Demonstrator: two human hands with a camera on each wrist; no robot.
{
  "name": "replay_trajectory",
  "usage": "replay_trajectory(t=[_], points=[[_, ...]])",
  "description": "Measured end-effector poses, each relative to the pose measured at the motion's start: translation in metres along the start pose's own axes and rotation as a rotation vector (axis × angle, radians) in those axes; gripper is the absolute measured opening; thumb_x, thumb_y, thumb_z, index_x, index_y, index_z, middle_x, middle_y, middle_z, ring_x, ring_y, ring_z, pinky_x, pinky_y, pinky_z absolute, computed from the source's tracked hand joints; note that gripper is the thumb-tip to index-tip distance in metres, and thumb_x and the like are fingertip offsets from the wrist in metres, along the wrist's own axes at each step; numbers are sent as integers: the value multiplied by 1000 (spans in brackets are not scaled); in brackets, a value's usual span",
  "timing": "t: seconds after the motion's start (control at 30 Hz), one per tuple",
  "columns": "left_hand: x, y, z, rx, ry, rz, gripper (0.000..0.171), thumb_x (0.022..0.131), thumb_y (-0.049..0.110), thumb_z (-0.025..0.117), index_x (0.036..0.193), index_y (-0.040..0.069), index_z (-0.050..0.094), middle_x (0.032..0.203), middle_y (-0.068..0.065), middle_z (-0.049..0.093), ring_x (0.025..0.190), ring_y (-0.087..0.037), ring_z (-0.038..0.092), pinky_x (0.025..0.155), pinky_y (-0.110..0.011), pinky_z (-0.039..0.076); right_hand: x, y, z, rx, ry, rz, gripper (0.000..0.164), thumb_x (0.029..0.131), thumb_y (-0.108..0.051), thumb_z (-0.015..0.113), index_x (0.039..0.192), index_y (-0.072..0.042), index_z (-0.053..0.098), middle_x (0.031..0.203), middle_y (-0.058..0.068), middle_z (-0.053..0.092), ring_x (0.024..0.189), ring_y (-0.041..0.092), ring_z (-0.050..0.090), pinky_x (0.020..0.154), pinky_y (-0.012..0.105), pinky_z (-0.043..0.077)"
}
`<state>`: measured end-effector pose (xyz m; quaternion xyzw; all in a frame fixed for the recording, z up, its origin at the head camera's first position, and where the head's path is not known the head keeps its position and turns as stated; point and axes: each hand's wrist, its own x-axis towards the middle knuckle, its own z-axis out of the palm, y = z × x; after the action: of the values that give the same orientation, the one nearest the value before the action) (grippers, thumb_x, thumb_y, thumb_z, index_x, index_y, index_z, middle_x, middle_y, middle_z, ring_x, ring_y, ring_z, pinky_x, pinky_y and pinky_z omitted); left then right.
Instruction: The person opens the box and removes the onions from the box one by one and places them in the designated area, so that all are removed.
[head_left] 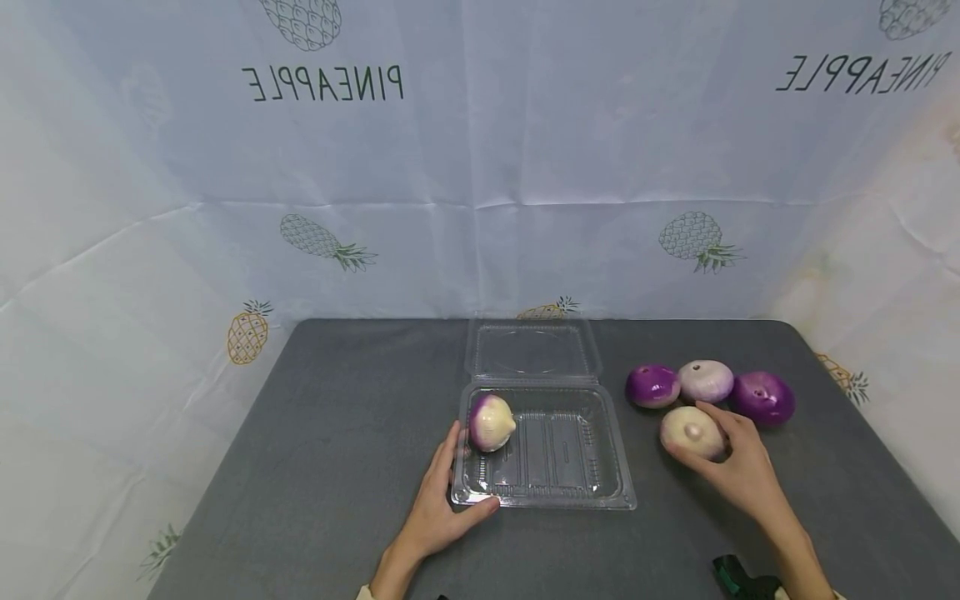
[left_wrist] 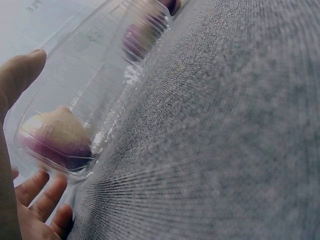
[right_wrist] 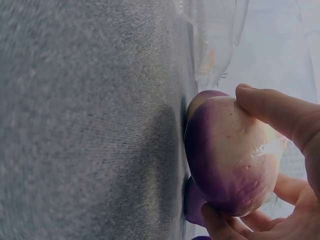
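Note:
My right hand (head_left: 741, 463) holds a purple-and-white onion (head_left: 692, 432) between thumb and fingers. In the right wrist view the thumb lies on one side of this onion (right_wrist: 232, 155) and fingertips on the other. My left hand (head_left: 438, 500) is at the near left corner of a clear plastic clamshell box (head_left: 551, 503), its fingers along the left side and its thumb at the front rim. Another onion (head_left: 492, 423) lies in the left part of the box, its pale tip pointing right. The left wrist view shows this onion (left_wrist: 57, 137) through the clear wall.
The box's lid (head_left: 534, 350) is folded back at the far side. Behind the right hand lie a purple onion (head_left: 652, 387), a pale onion (head_left: 706, 382) and a darker purple onion (head_left: 762, 398) on the grey table (head_left: 360, 400). A pineapple-print cloth (head_left: 570, 150) hangs behind.

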<state>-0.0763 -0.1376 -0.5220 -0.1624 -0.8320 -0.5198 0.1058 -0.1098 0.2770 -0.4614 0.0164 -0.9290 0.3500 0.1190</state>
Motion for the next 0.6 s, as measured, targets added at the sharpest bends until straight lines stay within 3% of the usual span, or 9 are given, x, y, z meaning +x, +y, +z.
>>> replay_trajectory(t=[0.1,0.23,0.37,0.53,0.6], points=[[0,0,0,2,-1,-3,113,73,29,89,163,9,24,153,-14,49,124,-20,55,91,-27,50,0,4,2,8,-1,-3,76,76,-22,90,138,5,56,126,34,52,114,41,46,80,35,39],[0,0,0,2,-1,-5,112,73,29,89,163,9,24,153,-14,49,124,-20,55,91,-27,51,1,7,4,22,-4,-8,77,76,-20,89,139,7,54,127,36,52,116,44,45,83,53,39],[0,0,0,3,-1,-2,113,73,29,89,163,9,24,153,-14,49,124,-19,55,91,-27,50,2,9,5,35,-5,-19,78,77,-19,88,140,10,52,127,37,53,118,46,44,86,61,38],[0,0,0,0,-3,-13,113,73,29,88,163,10,23,153,-14,48,124,-20,55,92,-27,51,2,9,6,26,-17,1,79,79,-21,87,142,9,50,129,37,52,118,46,46,86,59,40],[0,1,0,-4,-4,-18,113,73,29,88,163,10,23,153,-14,48,125,-21,55,93,-27,51,2,10,6,20,-22,12,79,80,-22,87,143,8,50,132,37,51,118,46,47,86,46,41]])
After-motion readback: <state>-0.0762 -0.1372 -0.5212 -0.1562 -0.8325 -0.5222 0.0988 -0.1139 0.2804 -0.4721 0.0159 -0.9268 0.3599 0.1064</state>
